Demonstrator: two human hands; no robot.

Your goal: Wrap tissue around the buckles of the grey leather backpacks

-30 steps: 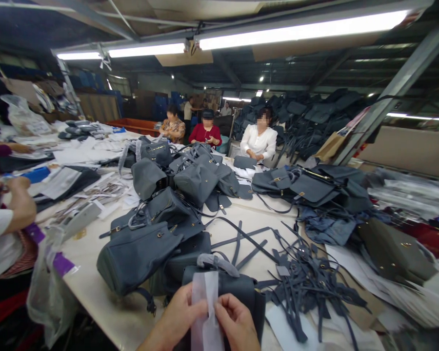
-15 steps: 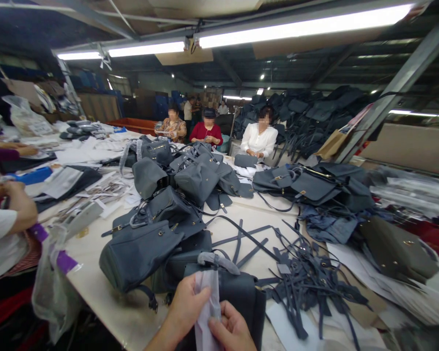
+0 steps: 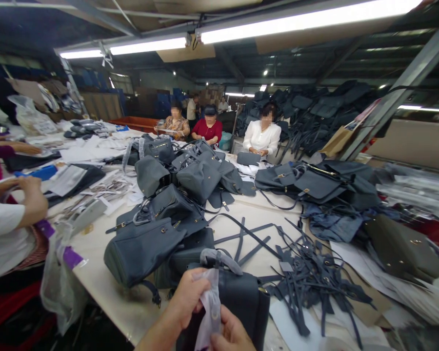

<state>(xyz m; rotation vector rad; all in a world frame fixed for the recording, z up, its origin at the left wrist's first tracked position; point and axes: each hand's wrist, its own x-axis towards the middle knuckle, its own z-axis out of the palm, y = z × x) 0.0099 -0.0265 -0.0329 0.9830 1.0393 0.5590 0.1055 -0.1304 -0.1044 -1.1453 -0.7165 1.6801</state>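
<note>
Left grip (image 3: pixel 183 296) pinches the top of a crumpled thin white tissue sheet (image 3: pixel 211 307), and right grip (image 3: pixel 233 334), cut off by the lower frame edge, curls closed against its lower right side. The sheet hangs just in front of an upright dark grey leather backpack (image 3: pixel 243 304), which stands at the near edge of the white desk (image 3: pixel 120 312). More grey backpacks (image 3: pixel 142 251) lie heaped beside it and farther along, and a tangle of loose grey straps (image 3: pixel 314 287) spreads to the right. At the left, a co-worker's hands (image 3: pixel 27 190) work over papers, near a clear plastic bag (image 3: pixel 58 287) with purple tape (image 3: pixel 73 257) at the desk edge. Across the desk sit a person in a white blouse (image 3: pixel 262 138) and a person in a red top (image 3: pixel 207 131), with a large pile of grey bags (image 3: pixel 314 117) behind them.
</note>
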